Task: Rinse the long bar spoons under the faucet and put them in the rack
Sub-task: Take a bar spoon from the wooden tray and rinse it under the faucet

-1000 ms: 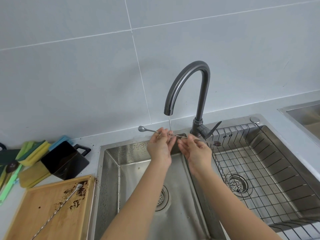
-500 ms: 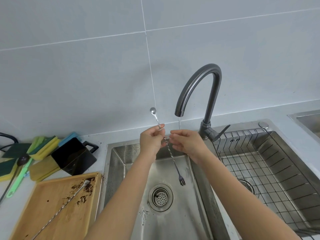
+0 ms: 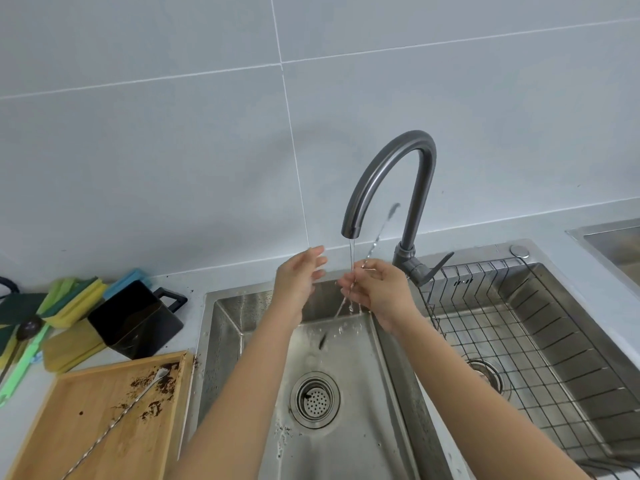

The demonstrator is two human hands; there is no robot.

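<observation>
A thin stream of water falls from the dark grey faucet (image 3: 391, 168) into the left sink basin (image 3: 242, 341). My right hand (image 3: 375, 289) is closed around a long twisted bar spoon (image 3: 379, 233), blurred with motion, its bowl up near the faucet neck and its lower end down over the basin. My left hand (image 3: 299, 278) hovers just left of the stream with fingers spread and nothing in it. A second bar spoon (image 3: 114, 424) lies diagonally on the wooden tray (image 3: 79, 427), its bowl among brown grounds. The wire rack (image 3: 540, 348) sits in the right basin.
A black square cup (image 3: 135, 320) lies tipped on the counter left of the sink, beside yellow, green and blue sponges (image 3: 69, 299) and a green-handled tool (image 3: 20, 362). A drain strainer (image 3: 314, 400) sits in the left basin. Another steel basin edge (image 3: 609, 237) shows at far right.
My left hand has let go of the spoon and opened. The spoon, now only in my right hand, has swung so its bowl points up to the right beside the faucet.
</observation>
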